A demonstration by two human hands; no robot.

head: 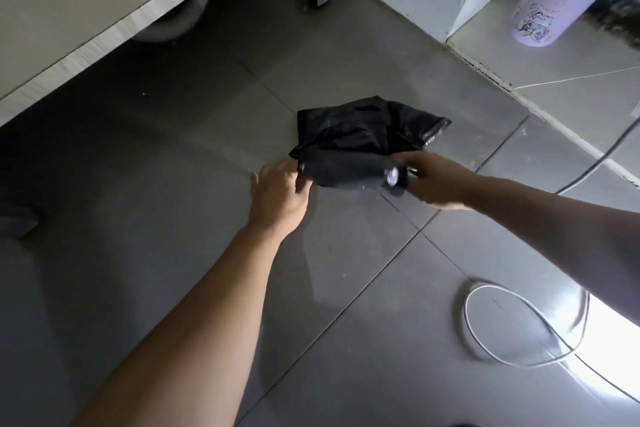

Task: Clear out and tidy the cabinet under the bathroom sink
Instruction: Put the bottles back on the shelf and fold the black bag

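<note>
Black plastic bag (pixel 363 135) held low over the grey floor tiles (pixel 173 184), between both hands.

Left grip (pixel 280 189) pinching the rolled near edge at one end, right grip (pixel 433 180) curled round the other. Beyond the right grip, a lilac bottle (pixel 540 7); nearer, a white cable (pixel 519 322).

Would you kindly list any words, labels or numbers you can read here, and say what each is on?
None can be read.
Lavender bottle in the cabinet: dark print on its label, too blurred to read.
Black roll held in the left hand and right hand: a white mark at its right end, too small and blurred.
Black bag: no print visible.
</note>
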